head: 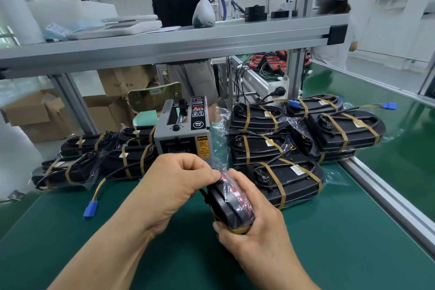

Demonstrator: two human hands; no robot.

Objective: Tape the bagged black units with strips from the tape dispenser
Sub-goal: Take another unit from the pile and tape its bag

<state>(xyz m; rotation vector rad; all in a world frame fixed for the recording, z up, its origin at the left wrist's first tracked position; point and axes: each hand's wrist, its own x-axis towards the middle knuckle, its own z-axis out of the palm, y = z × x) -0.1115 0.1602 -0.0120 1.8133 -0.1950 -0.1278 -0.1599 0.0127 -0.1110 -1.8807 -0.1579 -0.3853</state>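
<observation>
Right hand [259, 228] first: fingers [247, 183] curled round one glossy, rounded bagged black unit [231, 206] over the matte green counter [329, 242]. Left hand [174, 186] pinches its crinkled clear plastic. Boxy grey tape dispenser [186, 134] sits just beyond my fingers.

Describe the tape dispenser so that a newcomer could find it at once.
On the green bench, bagged black units lie piled left and right. Between them stands the tape dispenser. It alone is a grey upright box, with a red display and a yellow caution label.
</observation>
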